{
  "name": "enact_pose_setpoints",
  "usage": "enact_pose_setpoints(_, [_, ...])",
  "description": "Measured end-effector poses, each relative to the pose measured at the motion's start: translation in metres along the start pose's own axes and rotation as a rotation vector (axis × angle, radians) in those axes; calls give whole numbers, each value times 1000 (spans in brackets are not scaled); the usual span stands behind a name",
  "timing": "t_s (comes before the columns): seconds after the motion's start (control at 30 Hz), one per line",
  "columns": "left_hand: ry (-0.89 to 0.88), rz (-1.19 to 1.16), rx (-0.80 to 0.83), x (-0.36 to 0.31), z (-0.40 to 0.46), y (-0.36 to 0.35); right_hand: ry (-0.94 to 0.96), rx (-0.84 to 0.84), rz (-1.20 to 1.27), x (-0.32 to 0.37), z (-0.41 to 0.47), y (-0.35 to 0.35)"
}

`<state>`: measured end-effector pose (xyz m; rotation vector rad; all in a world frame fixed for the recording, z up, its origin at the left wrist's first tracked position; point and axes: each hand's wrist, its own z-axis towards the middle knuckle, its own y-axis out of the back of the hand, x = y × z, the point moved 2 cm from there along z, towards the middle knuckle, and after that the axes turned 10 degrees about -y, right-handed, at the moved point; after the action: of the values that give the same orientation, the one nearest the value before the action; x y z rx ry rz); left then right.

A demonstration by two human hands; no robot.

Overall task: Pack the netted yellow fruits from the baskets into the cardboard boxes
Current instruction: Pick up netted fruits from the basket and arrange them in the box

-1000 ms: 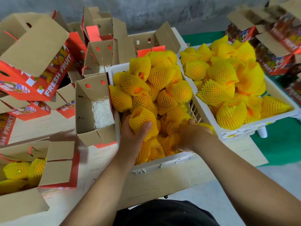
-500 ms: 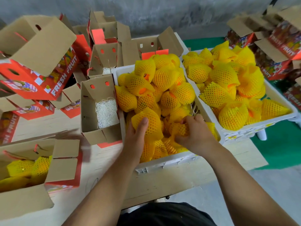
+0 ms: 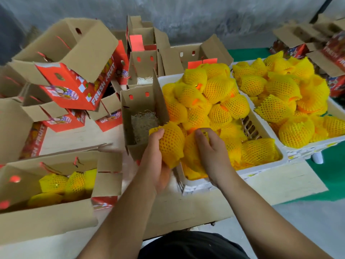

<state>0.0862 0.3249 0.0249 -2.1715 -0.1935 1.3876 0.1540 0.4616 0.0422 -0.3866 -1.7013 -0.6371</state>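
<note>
My left hand [image 3: 154,161] grips a netted yellow fruit [image 3: 172,144], lifted at the near left corner of the near white basket [image 3: 261,166]. Beside it, my right hand [image 3: 212,148] grips a second netted fruit [image 3: 192,156] over the same corner. The basket is heaped with several netted fruits [image 3: 214,101]. An open cardboard box [image 3: 138,109] with pale shredded filling [image 3: 143,124] stands just left of the basket, close to my left hand. Another open box [image 3: 104,186] at the near left holds several netted fruits [image 3: 65,184].
A second white basket [image 3: 306,146] heaped with netted fruits sits to the right. Red FRESH FRUIT boxes [image 3: 74,86] are stacked with flaps up at the back left, and more at the far right [image 3: 334,57]. Everything rests on a pale wooden table [image 3: 280,184]; the floor beyond is green.
Both hands have lifted out of the pile, each with a fruit, and moved left toward the open box. The camera has tilted down and left.
</note>
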Motion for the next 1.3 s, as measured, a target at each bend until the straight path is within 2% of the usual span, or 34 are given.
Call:
enact_pose_setpoints(0.17, [-29,0,-70,-43,-7,69,-42,-19,55,11,-28,-85])
enact_pose_setpoints(0.3, [65,7,-41,-85,-18,148,-46,-27,42,26,-54,-162])
enact_pose_setpoints(0.43, [89,81,-47,-139,-23,237,-183,103,169,22,-73,-254])
enact_pose_setpoints(0.5, [56,180,-93,-163,-22,281,-237,116,203,14,-77,-289])
enact_pose_setpoints(0.57, [-3,333,-177,-184,-25,322,-158,73,142,6,-86,-316])
enact_pose_setpoints(0.63, [-122,628,-202,-198,-25,354,-88,60,91,-1,-93,-331])
enact_pose_setpoints(0.67, [-136,760,-138,-202,-24,361,-67,45,69,-5,-93,-335])
enact_pose_setpoints(0.83, [182,1214,371,-156,7,365,-50,-47,48,-11,-88,-339])
enact_pose_setpoints(0.97, [162,1785,744,-128,21,367,-26,-8,-30,-17,-91,-346])
enact_pose_setpoints(1.03, [372,1871,801,-122,34,378,-18,6,-89,-17,-90,-348])
enact_pose_setpoints(1.07, [422,1871,810,-119,39,380,-13,6,-110,-16,-90,-348])
enact_pose_setpoints(1.17, [277,2053,835,-105,43,369,21,-4,-160,-15,-94,-349])
enact_pose_setpoints(1.23, [308,2144,885,-95,42,362,76,-18,-195,-14,-98,-349])
enact_pose_setpoints(1.3, [335,2131,897,-94,46,359,102,-25,-216,-13,-99,-350])
